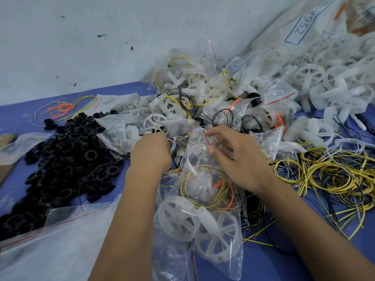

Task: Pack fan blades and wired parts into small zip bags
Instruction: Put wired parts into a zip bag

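While both hands work at its mouth, a small zip bag (200, 159) lies mid-desk, long axis running away from the person.

Right hand (237, 159) pinches the bag's red-striped top edge, which points toward the far pile of packed bags (203, 92); left hand (151, 152) is curled at the bag's left edge, its fingers hidden, so I cannot tell their hold. Yellow wire (203, 179) coils inside; white fan blades (178, 218) lie bagged nearer on the blue desk (263, 260).

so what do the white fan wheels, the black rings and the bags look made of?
Fan wheels: translucent white moulded plastic, matte, by look. Black rings: matte black, rubber or plastic, can't tell. Zip bag: thin clear glossy film, crinkled, with a red zip line.
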{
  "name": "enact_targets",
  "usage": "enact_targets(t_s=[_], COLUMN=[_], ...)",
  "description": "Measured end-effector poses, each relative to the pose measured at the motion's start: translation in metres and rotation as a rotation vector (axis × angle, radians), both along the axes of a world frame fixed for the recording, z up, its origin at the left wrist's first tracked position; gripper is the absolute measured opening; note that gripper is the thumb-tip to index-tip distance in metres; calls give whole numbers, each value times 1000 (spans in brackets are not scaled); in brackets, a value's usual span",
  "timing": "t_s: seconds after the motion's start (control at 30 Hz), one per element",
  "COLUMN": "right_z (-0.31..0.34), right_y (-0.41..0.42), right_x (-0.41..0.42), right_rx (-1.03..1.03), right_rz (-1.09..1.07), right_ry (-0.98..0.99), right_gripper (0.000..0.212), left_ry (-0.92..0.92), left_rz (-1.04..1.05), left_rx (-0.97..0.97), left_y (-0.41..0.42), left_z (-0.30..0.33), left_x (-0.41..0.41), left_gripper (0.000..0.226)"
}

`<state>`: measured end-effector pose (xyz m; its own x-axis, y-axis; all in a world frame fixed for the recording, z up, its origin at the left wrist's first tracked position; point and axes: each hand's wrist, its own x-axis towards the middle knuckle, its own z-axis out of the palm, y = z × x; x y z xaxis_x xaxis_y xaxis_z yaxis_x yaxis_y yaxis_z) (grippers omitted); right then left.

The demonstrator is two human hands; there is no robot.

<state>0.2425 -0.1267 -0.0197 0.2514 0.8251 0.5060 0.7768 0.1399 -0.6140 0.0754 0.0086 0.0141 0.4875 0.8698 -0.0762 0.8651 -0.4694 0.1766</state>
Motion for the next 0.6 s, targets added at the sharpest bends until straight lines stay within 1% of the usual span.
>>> enact_targets(t_s=[0.17, 0.3, 0.37, 0.4, 0.43, 0.53, 0.57, 0.6], right_z=[1, 2, 2, 2, 2, 6, 7, 8], right_y=[0, -1, -1, -1, -1, 0, -1, -1], right_x=[0, 0, 2, 3, 3, 4, 5, 5], right_rx=[11, 33, 53, 68, 88, 145, 150, 148], right_rz=[24, 28, -9, -31, -49, -70, -57, -37], right_ry=[88, 94, 106, 121, 130, 83, 67, 60], right_gripper=[24, 20, 18, 18, 19, 30, 35, 41], left_ry=[-45, -66, -137, -229, -364, -932, -1034, -1076], left_rz=[89, 98, 101, 110, 125, 147, 127, 97], left_rx=[53, 73, 68, 59, 38, -139, -196, -251], left_y=[-2, -4, -3, -2, -1, -8, -12, -16], left_z=[0, 1, 4, 6, 9, 21, 25, 26], left_x=[1, 0, 0, 0, 1, 7, 10, 13], left_gripper=[18, 16, 12, 13, 17, 23, 22, 22])
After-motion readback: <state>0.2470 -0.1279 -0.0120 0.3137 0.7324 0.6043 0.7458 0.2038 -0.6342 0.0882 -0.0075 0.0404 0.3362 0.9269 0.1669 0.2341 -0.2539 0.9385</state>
